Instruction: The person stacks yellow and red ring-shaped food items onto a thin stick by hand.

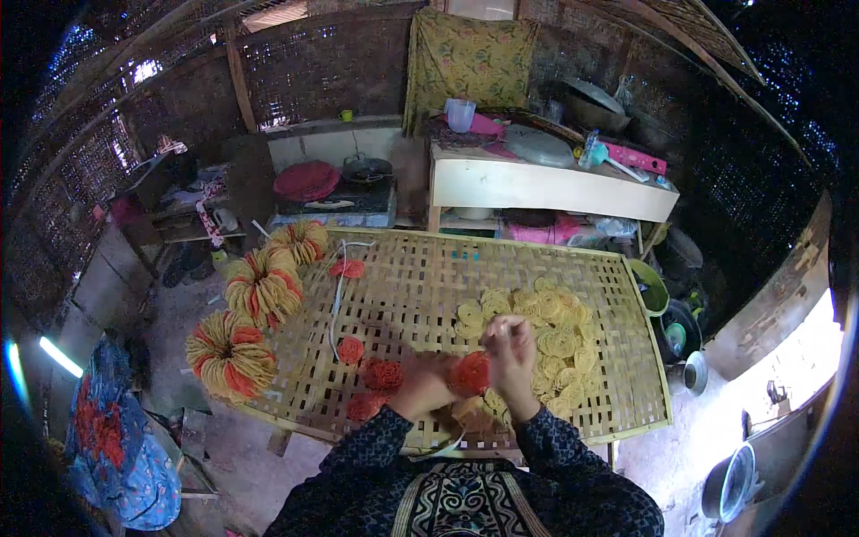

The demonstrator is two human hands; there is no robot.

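Note:
My left hand (428,384), blurred, is at a red, lacy, noodle-like disc (472,373) and appears to grip its edge. Just right of that disc my right hand (511,359) is raised with fingertips pinched together; whether they hold a thin strand cannot be made out. Yellowish discs (475,409) show below the red one, and a white strip (451,446) trails near my body. More yellow discs (557,342) lie overlapped beyond and right of my right hand. Several red discs (382,374) rest left of my left hand. All lie on a woven bamboo tray (416,295).
Ring-shaped bundles of yellow and red discs (263,285) line the tray's left edge. A white strip (337,295) lies near them. Blue bags (111,436) with red contents stand at lower left. Beyond are a white-fronted counter (537,184) and a pan (367,168). Basins (728,482) stand at right.

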